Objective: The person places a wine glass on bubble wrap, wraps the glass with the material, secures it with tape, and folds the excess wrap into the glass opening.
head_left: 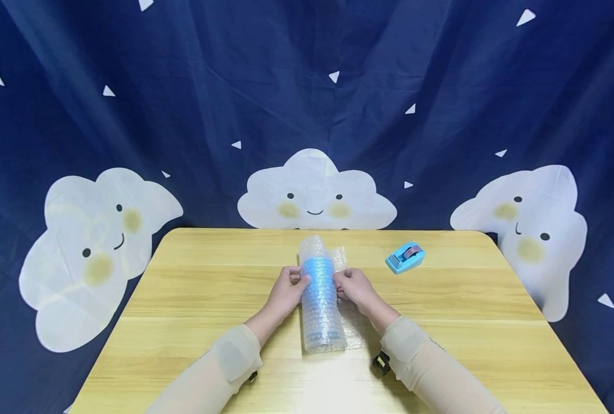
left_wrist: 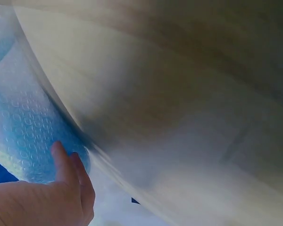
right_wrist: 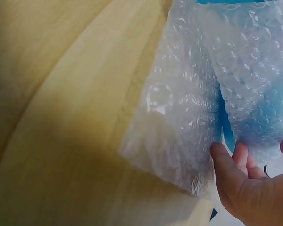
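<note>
A blue cylindrical object (head_left: 317, 268), its kind obscured, lies lengthwise inside a roll of clear bubble wrap (head_left: 323, 322) on the table. From the left, my left hand (head_left: 289, 291) grips the roll's side, thumb on top. Two of its fingers lie against the bubbles in the left wrist view. On the opposite side, my right hand (head_left: 357, 287) holds the wrap near where the outer layer parts from a loose flap (right_wrist: 172, 117). Its fingertips reach into that gap in the right wrist view, with blue showing between the layers.
A light blue tape dispenser (head_left: 404, 259) with a tape roll in it stands at the back right of the wooden table (head_left: 183, 305). Behind the table hangs a dark blue curtain (head_left: 286, 86) with cloud prints. A small black object (head_left: 382, 363) shows beneath the right wrist.
</note>
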Demonstrator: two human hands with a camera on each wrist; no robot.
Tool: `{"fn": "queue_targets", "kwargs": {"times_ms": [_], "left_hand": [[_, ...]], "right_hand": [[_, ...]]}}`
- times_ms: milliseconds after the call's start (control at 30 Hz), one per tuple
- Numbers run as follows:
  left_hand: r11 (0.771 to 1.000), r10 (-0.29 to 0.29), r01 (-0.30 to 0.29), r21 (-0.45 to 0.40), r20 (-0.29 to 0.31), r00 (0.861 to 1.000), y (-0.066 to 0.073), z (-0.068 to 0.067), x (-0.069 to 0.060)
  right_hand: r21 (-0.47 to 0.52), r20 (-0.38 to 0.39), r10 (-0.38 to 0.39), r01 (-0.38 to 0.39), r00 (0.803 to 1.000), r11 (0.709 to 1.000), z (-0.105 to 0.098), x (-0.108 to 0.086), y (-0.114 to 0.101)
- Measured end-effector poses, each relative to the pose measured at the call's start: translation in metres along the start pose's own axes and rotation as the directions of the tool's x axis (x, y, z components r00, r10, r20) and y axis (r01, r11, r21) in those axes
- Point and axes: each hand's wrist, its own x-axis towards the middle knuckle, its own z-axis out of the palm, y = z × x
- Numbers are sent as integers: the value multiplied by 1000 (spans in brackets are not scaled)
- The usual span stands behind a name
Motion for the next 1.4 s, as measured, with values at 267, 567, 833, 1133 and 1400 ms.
{"fn": "queue_targets", "kwargs": {"times_ms": [267,567,833,1133,1400], "left_hand": [[999,15,-14,-30,37,999,1,1,1],[999,53,-52,-16,66,996,-1,5,3],[998,38,-41,45,56,998,2,6,3],[996,48,-52,72,61,997,7,8,2],[992,69,-75,103,61,996,11,11,4]], "right_hand": [[28,25,36,-36,999,999,0,1,2],[71,26,46,-48,999,996,-4,3,6],[78,24,75,-77,997,994,-8,5,6],[17,48,79,-80,996,997,-12,1,-2],[-44,38,72,-70,997,997,-12,1,-5]]}}
